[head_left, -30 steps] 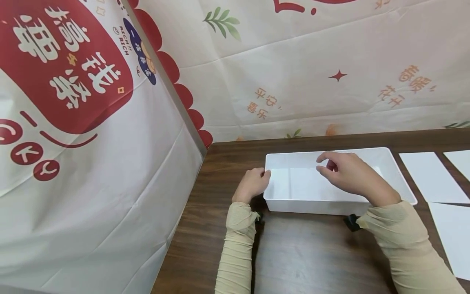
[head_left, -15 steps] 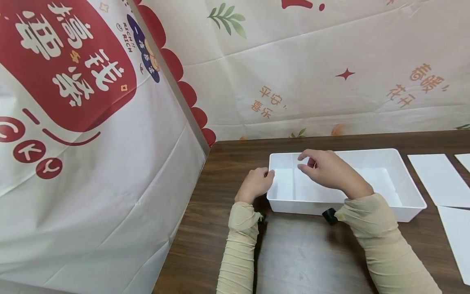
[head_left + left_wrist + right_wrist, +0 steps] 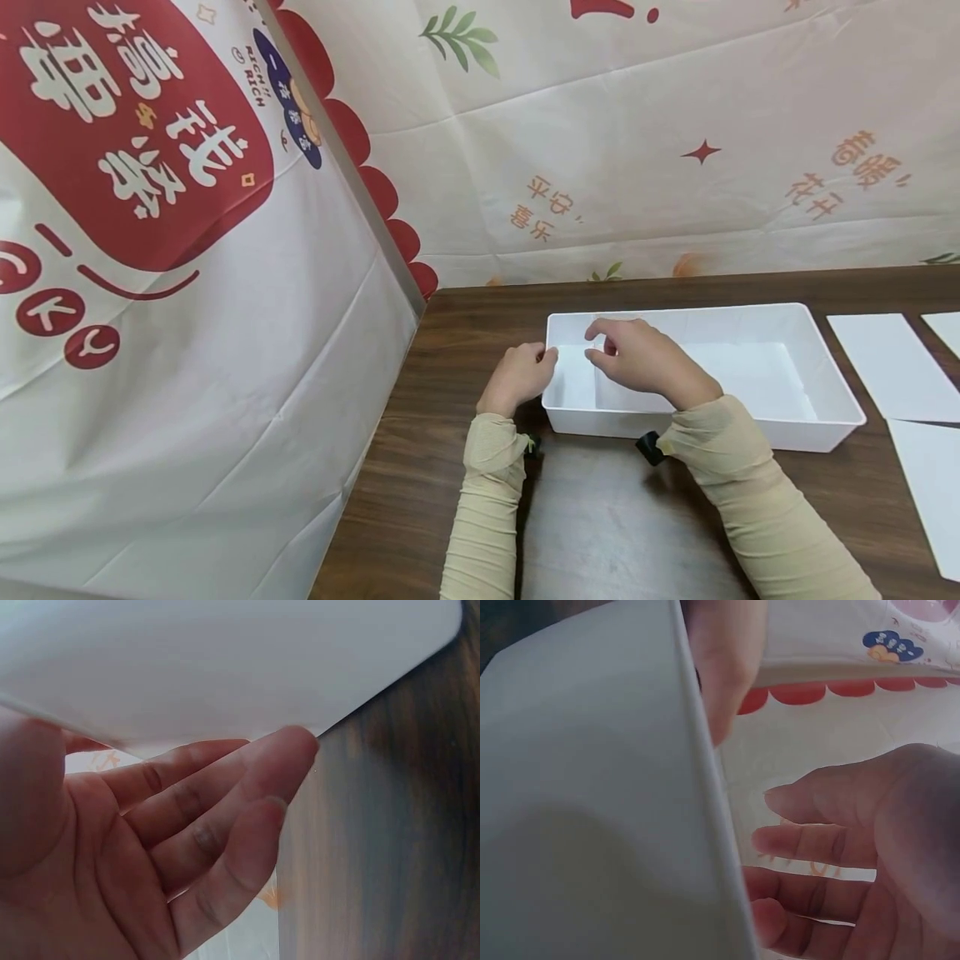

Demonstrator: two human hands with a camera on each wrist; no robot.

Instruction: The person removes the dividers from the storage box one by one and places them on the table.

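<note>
A long white plastic box (image 3: 772, 435) with an open top stands on the table, a faint line crossing its inside near the left end. My left hand (image 3: 517, 379) grips its left end, thumb at the rim; in the left wrist view, the fingers (image 3: 240, 787) lie along the outside of the wall. My right hand (image 3: 648, 360) hovers over the left part of the box, thumb and index finger bent and apart. Nothing shows between the fingers (image 3: 817, 844) in the right wrist view. The box wall (image 3: 592, 772) hides part of them there.
Several white sheets or cards (image 3: 896, 367) lie right of the box. A printed cloth (image 3: 637, 167) hangs behind the dark wooden table (image 3: 420, 433), and another cloth (image 3: 262, 400) hangs along its left side. A grey, shiny patch (image 3: 622, 517) lies in front of the box.
My right hand has moved left over the box, from near its middle to close by the crossing line. My left hand stays at the left end. The view has shifted slightly.
</note>
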